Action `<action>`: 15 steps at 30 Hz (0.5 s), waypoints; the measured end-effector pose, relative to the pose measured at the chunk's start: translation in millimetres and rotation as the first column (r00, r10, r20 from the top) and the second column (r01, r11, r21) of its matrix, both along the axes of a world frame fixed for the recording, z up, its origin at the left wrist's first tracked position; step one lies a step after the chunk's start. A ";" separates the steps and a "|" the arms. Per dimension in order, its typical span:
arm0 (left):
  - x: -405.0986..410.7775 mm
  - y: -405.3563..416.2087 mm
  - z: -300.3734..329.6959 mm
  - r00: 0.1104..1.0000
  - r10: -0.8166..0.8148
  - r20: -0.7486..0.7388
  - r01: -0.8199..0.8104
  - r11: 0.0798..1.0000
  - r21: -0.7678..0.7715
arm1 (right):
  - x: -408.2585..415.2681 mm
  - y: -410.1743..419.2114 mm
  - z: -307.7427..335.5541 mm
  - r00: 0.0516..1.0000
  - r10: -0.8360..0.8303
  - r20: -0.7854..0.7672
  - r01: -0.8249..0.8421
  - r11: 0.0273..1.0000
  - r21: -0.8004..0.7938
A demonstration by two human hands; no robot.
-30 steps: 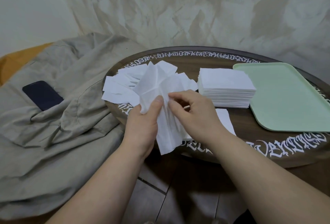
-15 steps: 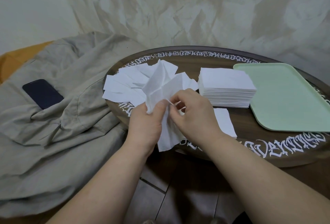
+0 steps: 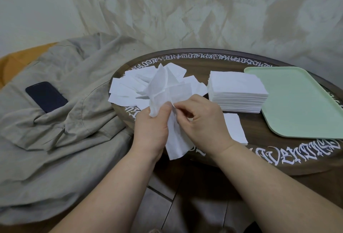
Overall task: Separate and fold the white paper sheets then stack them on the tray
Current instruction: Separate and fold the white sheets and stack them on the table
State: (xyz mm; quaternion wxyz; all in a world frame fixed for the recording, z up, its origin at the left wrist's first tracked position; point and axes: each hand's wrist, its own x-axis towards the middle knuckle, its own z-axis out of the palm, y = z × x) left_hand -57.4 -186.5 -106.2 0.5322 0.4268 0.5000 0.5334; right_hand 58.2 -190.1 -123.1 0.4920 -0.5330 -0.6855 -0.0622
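Observation:
A thin white paper sheet [image 3: 163, 88] is held up over the near edge of the round table. My left hand [image 3: 151, 127] grips its left side between thumb and fingers. My right hand [image 3: 202, 121] pinches a layer of it at the middle, close to my left thumb. The sheet's lower end [image 3: 176, 145] hangs below my hands. Behind it lies a loose pile of white sheets [image 3: 126, 91]. A neat stack of white sheets [image 3: 237, 91] stands at the table's centre. The pale green tray [image 3: 297, 101] lies at the right, with nothing on it.
One folded white sheet [image 3: 234, 128] lies flat by my right wrist. The dark round table [image 3: 278, 158] carries white lettering along its rim. A beige cloth [image 3: 55, 121] covers the left, with a dark phone [image 3: 46, 96] on it. A draped backdrop hangs behind.
My hands have drawn closer together on the sheet, and its upper part has crumpled and folded inward. The pinch point has moved slightly up.

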 end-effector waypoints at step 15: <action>0.8 -0.3 -0.8 0.995 -0.027 0.096 0.030 0.999 -0.029 | 1.0 1.4 -0.7 0.999 0.024 0.027 -0.024 1.000 -0.002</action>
